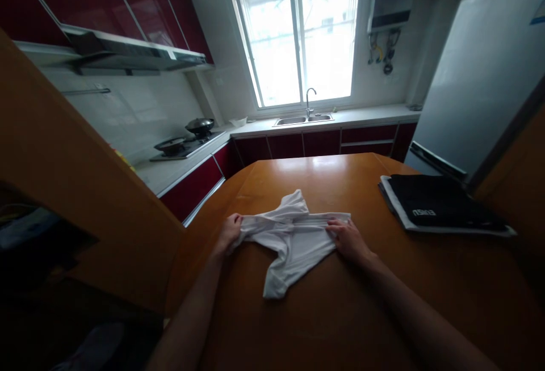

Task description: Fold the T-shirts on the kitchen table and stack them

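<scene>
A crumpled white T-shirt (293, 240) lies on the wooden table in front of me, one sleeve pointing toward me and another part sticking up on the far side. At its left end, my left hand (230, 232) is closed, with the bunched fabric pinched in its fingers. My right hand (349, 240) rests on the shirt's right end, fingers stretched out and slightly apart over the cloth. The thumb of that hand is hard to make out. Between both hands the fabric runs in long creases.
Folded black and white garments (443, 203) are stacked on the table's (315, 325) right side. Beyond it stand a counter with a sink (292, 121), a stove (187, 147) with pans, and a fridge (477, 76). A wooden panel (85, 178) rises at left.
</scene>
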`<state>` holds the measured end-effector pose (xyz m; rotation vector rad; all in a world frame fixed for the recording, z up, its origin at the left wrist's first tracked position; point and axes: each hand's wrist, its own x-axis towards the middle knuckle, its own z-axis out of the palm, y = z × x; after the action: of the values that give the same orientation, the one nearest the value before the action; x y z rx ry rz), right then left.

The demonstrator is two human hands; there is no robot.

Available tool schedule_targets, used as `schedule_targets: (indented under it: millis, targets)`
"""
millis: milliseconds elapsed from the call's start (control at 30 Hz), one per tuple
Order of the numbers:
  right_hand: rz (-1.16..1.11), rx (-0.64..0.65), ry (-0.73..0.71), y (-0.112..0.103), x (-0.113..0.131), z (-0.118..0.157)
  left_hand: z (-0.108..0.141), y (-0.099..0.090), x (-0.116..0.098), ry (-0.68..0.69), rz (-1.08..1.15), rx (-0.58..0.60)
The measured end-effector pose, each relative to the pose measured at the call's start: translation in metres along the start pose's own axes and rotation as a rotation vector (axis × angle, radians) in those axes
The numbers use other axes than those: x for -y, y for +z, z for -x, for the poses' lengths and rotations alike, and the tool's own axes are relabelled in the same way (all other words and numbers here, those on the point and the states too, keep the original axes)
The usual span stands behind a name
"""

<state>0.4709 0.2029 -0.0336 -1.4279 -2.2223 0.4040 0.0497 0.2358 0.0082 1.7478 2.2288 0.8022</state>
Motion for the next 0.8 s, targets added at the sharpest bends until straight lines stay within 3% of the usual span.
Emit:
schedule_targets:
  millis: [167,300,400,500,567,667,800]
  targets:
    - [-0.093,-0.033,0.014,0.007,-0.034,-0.007,0.018,-0.048,0.048,-0.108,-0.033,-0.076]
    - [-0.066,-0.126,-0.026,0.009,-0.026,-0.007,0.022,-0.068,0.052,-0.087,-0.097,-0.153]
    - [-0.051,-0.208,-0.063,0.006,0.002,0.0,0.026,-0.051,0.022,0.069,-0.079,-0.153]
    - [-0.069,-0.154,-0.145,0.008,0.04,0.015,0.033,-0.014,-0.022,0.442,-0.018,0.069]
    - [-0.064,-0.06,-0.202,0.013,0.064,0.027,0.033,0.008,-0.045,0.579,-0.039,0.197]
    - [0.01,0.067,-0.237,0.019,0.085,0.042,0.012,0.023,-0.06,0.493,0.013,0.277]
    - [0.1,0.166,-0.225,0.017,0.077,0.039,-0.045,0.008,-0.045,0.323,0.142,0.214]
